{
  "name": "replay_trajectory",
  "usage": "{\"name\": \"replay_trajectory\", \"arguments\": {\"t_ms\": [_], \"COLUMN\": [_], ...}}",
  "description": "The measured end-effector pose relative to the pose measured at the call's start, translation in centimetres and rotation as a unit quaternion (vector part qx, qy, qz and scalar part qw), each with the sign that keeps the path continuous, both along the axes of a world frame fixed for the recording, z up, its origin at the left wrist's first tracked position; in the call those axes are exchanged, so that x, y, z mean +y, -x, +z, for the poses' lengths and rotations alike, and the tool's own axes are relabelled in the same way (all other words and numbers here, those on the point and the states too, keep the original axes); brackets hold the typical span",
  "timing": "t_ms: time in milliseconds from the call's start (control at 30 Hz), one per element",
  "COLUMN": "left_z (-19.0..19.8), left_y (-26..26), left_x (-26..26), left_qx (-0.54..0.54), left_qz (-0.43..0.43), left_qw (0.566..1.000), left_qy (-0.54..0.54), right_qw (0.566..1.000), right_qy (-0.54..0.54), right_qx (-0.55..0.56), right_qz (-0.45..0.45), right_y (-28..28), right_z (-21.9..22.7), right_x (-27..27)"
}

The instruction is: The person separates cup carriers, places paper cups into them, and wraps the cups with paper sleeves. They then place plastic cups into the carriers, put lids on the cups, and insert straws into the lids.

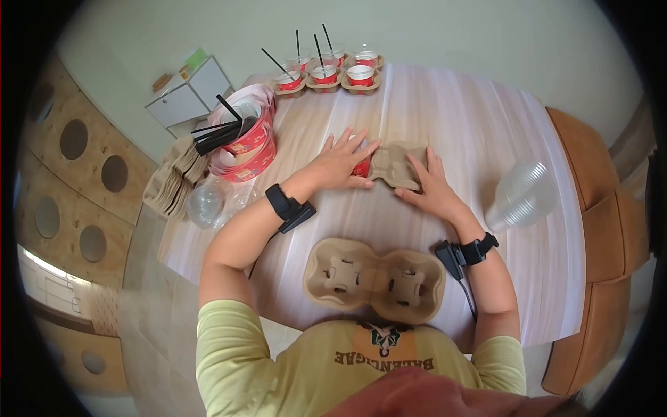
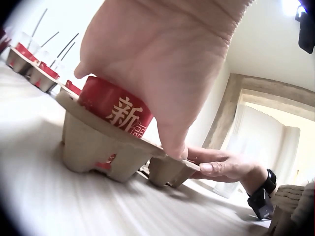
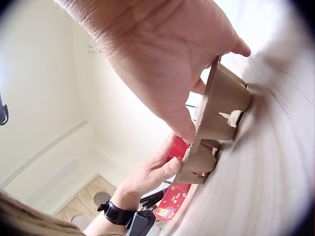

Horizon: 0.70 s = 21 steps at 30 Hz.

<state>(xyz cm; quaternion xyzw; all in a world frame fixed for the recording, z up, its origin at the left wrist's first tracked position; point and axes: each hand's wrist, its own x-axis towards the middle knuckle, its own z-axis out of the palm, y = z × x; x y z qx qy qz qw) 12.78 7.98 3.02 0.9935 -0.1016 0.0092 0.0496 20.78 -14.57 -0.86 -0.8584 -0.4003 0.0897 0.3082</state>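
Note:
A red paper cup sits in the left well of a two-well cardboard cup carrier on the table. Over this cup spreads my left hand, palm above it and thumb down at the carrier's near rim. In the left wrist view gold characters show on the cup's side. My right hand rests on the carrier's right end, its fingers spread and fairly straight. The thumb touches the near rim, seen in the right wrist view, and a fingertip dips inside the carrier. The right well holds no cup.
Another two-well carrier lies near my body. Filled carriers with red cups and black straws stand at the back. Left are stacked red-printed sleeves, black straws, stacked carriers and clear lids. Nested clear plastic cups lie right.

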Motion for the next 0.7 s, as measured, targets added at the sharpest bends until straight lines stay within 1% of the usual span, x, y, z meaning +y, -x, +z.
{"name": "replay_trajectory", "arguments": {"t_ms": [67,100,167,200,267,300,367,400,433,500,567,633,700], "left_z": [-0.4,-0.7,-1.1,-1.3,-1.5,-1.6,-1.3,-0.9,-0.4,0.7,2.4,2.5,1.4], "left_y": [-0.1,-0.1,-0.3,-0.3,-0.3,-0.1,0.0,0.3,0.7,2.1,4.8,7.1,9.5], "left_x": [-0.1,-0.1,0.1,0.2,0.4,0.3,0.3,0.7,1.2,2.2,4.2,7.2,10.3], "left_qx": [0.001,0.001,0.001,0.001,-0.006,-0.008,-0.004,-0.010,-0.088,-0.232,-0.249,-0.280,-0.295], "left_qz": [0.001,0.007,-0.010,0.004,-0.021,-0.006,-0.019,-0.012,-0.003,0.009,0.149,0.213,0.260], "left_qw": [0.999,0.999,0.999,0.999,1.000,1.000,1.000,1.000,0.995,0.962,0.954,0.935,0.920], "left_qy": [-0.034,-0.033,-0.040,-0.041,-0.022,-0.023,-0.014,-0.015,0.038,0.141,0.077,0.039,0.011], "right_qw": [1.000,1.000,1.000,1.000,1.000,1.000,1.000,1.000,1.000,1.000,1.000,1.000,0.999], "right_qy": [0.014,0.019,0.021,0.016,0.011,0.010,0.010,0.009,0.007,0.002,0.018,0.000,-0.019], "right_qx": [0.016,0.015,0.013,0.018,0.011,0.008,0.009,0.002,0.003,0.008,0.017,0.024,0.029], "right_qz": [0.001,-0.003,0.008,0.003,0.004,0.018,0.000,0.007,0.005,0.005,-0.014,-0.011,-0.016], "right_y": [0.1,0.1,0.1,0.1,0.0,0.1,0.2,0.2,0.1,0.1,0.2,0.1,0.1], "right_z": [0.1,0.1,0.1,0.1,-0.1,-0.1,0.2,0.2,0.2,0.2,0.3,0.0,0.1], "right_x": [0.0,-0.1,0.0,-0.1,0.0,0.0,0.0,-0.1,-0.1,-0.1,0.0,0.1,0.3]}}
